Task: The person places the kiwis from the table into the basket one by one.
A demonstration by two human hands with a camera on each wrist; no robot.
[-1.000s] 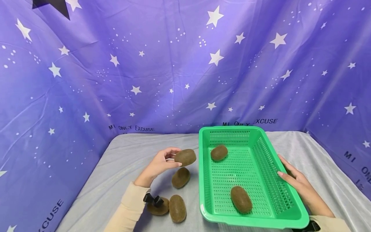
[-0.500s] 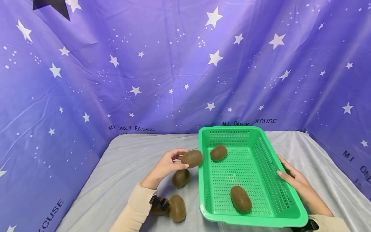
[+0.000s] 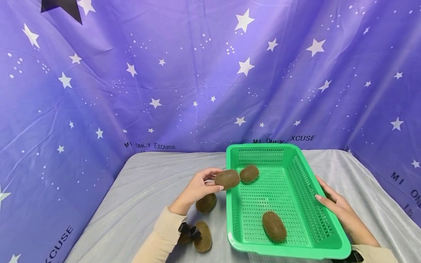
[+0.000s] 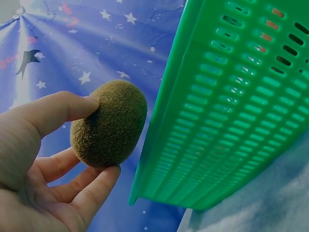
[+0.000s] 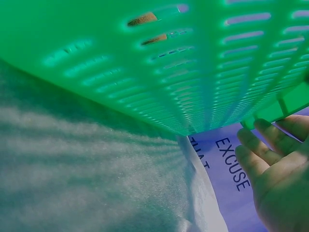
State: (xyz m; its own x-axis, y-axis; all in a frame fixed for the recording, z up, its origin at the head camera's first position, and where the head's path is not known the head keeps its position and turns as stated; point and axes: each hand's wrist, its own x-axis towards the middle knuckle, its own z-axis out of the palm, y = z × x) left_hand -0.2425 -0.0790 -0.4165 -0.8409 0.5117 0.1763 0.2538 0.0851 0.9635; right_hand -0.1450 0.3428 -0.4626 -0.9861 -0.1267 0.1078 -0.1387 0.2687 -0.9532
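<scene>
My left hand (image 3: 198, 188) pinches a brown fuzzy kiwi (image 3: 227, 179) between thumb and fingers; the left wrist view shows its rounded side. In the head view this kiwi overlaps the left rim of a green plastic basket (image 3: 232, 219). Inside the basket are two more kiwis, one at the far left (image 3: 249, 173) and one near the front (image 3: 274, 226). My right hand (image 3: 342, 210) grips the basket's right rim, thumb over the top and fingers outside, below the rim in the right wrist view.
Left of the basket lie several kiwis on the grey cloth (image 3: 144, 186): one below my left hand (image 3: 206, 203), one nearer the front (image 3: 203, 237), another partly hidden by the wrist strap (image 3: 184, 239). A purple star-printed curtain (image 3: 184, 80) stands behind and at both sides.
My left hand has moved right with its kiwi, from beside the basket to over its left rim. My right hand and the basket have stayed put.
</scene>
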